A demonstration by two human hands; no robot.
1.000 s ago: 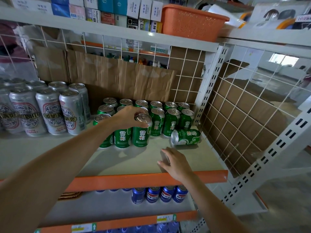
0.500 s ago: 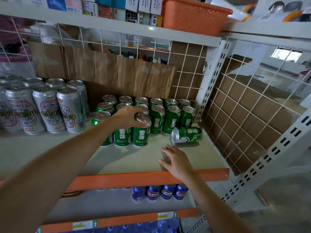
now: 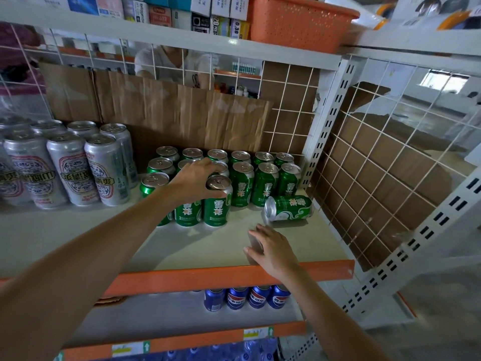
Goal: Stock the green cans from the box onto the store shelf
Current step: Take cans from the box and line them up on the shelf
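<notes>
Head view, and we're mid-placement: the left hand [image 3: 194,181] reaches in from seven o'clock and grips a front-row can [image 3: 217,204], fingers curled over the far rim of its lid and thumb hooked across the near side. That can stands upright on the shelf [image 3: 197,251], touching its neighbour in the block of green cans [image 3: 265,183], which sits three rows deep against the cardboard [image 3: 182,110]. The right hand [image 3: 274,250] sits at the shelf's front edge, at five o'clock from the block, thumb and fingers closed round a grey object [image 3: 254,242] – maybe another can, but too hidden to call. One fallen can [image 3: 287,210] lies on its side at three o'clock of the front row, lid facing left. My read: the step is squaring the front row, and the next move calls for letting go cleanly without nudging neighbours, then standing that fallen can up – it looks ready to roll. The supply box is out of sight. The shelf board is pale and smooth with an orange lip; tall silver cans [image 3: 70,168] stand at nine o'clock, blue cans [image 3: 247,297] on the shelf below, an orange basket [image 3: 299,22] above at one o'clock. A white wire grid [image 3: 377,178] closes the right side, and a person [image 3: 174,61] stands beyond the back grid.
</notes>
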